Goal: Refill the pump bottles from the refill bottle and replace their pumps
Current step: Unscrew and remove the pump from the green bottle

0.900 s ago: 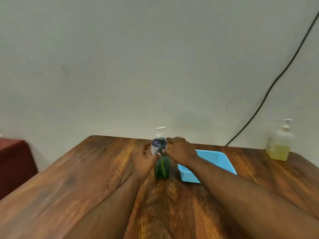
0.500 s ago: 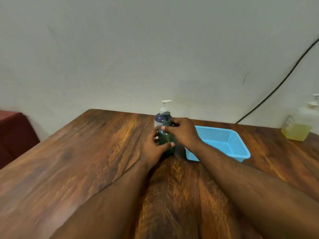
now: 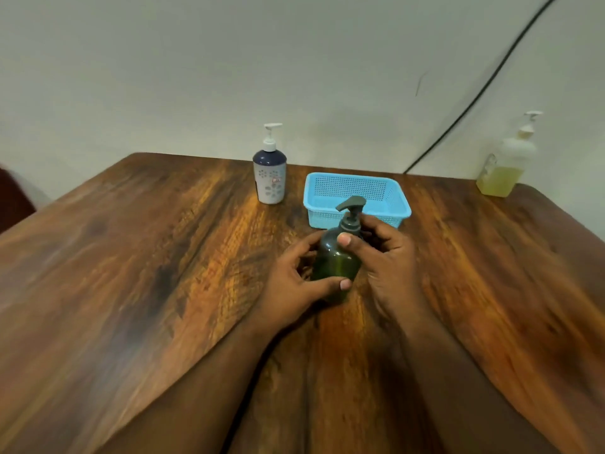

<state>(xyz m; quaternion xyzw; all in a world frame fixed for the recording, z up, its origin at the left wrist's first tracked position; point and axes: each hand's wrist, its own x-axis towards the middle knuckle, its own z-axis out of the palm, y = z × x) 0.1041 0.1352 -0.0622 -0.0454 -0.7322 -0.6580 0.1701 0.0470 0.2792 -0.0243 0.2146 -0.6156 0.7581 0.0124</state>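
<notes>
A dark green pump bottle (image 3: 337,263) with a dark pump head stands on the wooden table (image 3: 163,257) between my hands. My left hand (image 3: 296,286) grips its lower body, thumb across the front. My right hand (image 3: 386,257) holds its shoulder and neck, thumb on the front just under the pump collar. A white and navy pump bottle (image 3: 270,176) with a white pump stands further back to the left. A clear bottle (image 3: 505,168) part full of yellow liquid, with a pump on top, stands at the far right corner.
A light blue mesh basket (image 3: 389,191) sits just behind the green bottle. A black cable (image 3: 474,99) runs down the wall to the table's back edge. Something dark red (image 3: 13,201) shows at the left edge.
Both hands have drawn the green bottle toward me, away from the white and navy bottle. The camera has tilted down, so the table fills more of the view.
</notes>
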